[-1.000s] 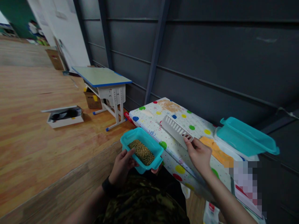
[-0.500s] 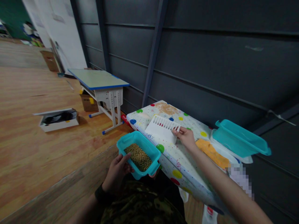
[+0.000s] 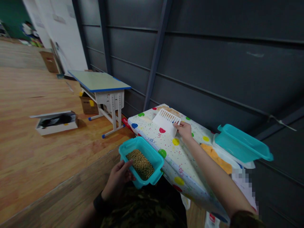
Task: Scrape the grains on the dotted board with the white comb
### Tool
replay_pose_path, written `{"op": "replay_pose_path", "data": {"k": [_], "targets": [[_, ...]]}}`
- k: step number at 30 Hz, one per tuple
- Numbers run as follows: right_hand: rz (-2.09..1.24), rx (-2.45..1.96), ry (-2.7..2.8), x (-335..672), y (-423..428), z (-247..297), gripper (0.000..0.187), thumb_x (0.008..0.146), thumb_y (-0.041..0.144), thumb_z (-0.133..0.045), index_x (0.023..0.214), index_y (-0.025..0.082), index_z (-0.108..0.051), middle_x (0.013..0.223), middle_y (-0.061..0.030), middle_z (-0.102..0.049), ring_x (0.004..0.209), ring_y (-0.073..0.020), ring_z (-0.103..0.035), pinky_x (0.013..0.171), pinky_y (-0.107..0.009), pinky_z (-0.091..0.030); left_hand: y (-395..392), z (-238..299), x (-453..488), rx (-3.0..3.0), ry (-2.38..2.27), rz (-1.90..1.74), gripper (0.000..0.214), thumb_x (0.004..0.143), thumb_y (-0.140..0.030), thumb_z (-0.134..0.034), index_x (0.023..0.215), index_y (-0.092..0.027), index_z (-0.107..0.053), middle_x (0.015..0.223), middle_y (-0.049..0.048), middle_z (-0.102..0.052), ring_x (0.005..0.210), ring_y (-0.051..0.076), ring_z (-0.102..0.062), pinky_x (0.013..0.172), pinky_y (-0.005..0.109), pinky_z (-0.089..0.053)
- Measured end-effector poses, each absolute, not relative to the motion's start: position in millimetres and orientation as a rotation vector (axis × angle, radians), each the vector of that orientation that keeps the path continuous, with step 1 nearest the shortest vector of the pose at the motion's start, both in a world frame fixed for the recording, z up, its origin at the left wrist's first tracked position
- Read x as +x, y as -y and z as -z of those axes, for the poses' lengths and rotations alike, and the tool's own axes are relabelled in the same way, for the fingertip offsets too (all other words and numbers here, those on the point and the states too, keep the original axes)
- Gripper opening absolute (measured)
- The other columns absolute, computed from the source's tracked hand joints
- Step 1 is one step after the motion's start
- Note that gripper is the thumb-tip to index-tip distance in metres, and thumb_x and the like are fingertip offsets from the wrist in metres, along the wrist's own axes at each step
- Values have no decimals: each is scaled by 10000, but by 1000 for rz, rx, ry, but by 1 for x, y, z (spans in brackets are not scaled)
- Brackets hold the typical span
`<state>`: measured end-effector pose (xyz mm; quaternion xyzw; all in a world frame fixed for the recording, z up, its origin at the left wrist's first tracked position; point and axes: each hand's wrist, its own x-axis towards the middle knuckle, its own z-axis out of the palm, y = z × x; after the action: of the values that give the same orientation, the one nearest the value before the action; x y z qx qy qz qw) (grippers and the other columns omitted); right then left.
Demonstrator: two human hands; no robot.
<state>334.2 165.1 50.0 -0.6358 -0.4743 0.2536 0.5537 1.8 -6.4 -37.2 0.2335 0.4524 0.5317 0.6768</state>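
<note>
My left hand (image 3: 121, 172) grips the near left side of a turquoise plastic tub (image 3: 155, 158), thumb over its rim. Round beans (image 3: 142, 164), yellowish with some green, cover the tub's bottom. My right hand (image 3: 182, 129) pinches the right corner of a white slotted plastic piece (image 3: 166, 122), like a flat comb or scoop, above the table with the spotted cloth (image 3: 152, 126). Just beyond the slots lies a spread of tan grains (image 3: 172, 110), now partly covered by the white piece.
At the table's right end stand a second turquoise tub (image 3: 242, 142) and an orange cloth (image 3: 216, 158). A dark panelled wall (image 3: 201, 57) runs behind. To the left are a school desk (image 3: 99, 80), an open white box (image 3: 57, 125) and cardboard boxes (image 3: 89, 104).
My right hand has carried the white slotted piece away from me, toward the tan grains. My left hand still holds the tub in nearly the same place.
</note>
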Motion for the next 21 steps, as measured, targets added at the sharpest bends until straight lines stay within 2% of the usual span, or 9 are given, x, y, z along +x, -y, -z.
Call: {"op": "replay_pose_path", "data": {"k": [3,5,10,12,16,18,21], "targets": [[-560,-1504,1043,342,-158,-50,415,684,471,-819,929,137,-815,851,-103,-836,722,-246,-722,643,-344,-557,5,45,1,530,-1031,-1186,622,502,-639,-1048,736,-209,-665,496,-45,-621,426,155,-604,458,295,-573],[-404,-1533,1065,350,-147,-51,428,769,488,-764,988,124,-817,903,-125,-843,747,-255,-733,670,-352,-558,4,50,1,531,-1033,-1190,611,521,-632,-1042,720,-215,-641,499,-54,-605,432,147,-596,464,288,-564],[187,-1802,1362,353,-103,-51,371,982,438,-576,894,137,-774,842,-147,-803,724,-235,-699,692,-318,-470,5,52,2,536,-1019,-1192,578,571,-609,-1032,739,-210,-648,506,-65,-586,443,141,-582,475,282,-539],[318,-1939,1477,342,-89,-50,366,1035,378,-516,910,135,-759,834,-152,-795,698,-219,-684,670,-301,-434,7,47,3,545,-1015,-1178,576,555,-585,-1045,717,-212,-638,503,-71,-576,438,135,-567,479,287,-537],[386,-2201,1712,315,-81,-54,369,1101,304,-445,1095,97,-750,892,-183,-811,738,-243,-734,662,-297,-438,11,31,3,546,-1001,-1151,594,494,-531,-1082,665,-212,-611,488,-75,-558,433,125,-552,480,278,-521],[377,-2305,1813,305,-84,-60,405,1132,311,-409,1180,82,-740,936,-212,-819,800,-280,-779,696,-312,-484,12,26,3,533,-996,-1149,597,470,-524,-1090,681,-207,-630,487,-72,-566,429,126,-553,473,274,-510],[343,-2395,1900,291,-91,-70,433,1149,295,-379,1247,69,-736,1042,-261,-822,930,-324,-820,791,-353,-556,11,27,1,537,-983,-1143,570,509,-532,-1078,718,-199,-666,511,-53,-605,447,138,-583,479,274,-515]]}}
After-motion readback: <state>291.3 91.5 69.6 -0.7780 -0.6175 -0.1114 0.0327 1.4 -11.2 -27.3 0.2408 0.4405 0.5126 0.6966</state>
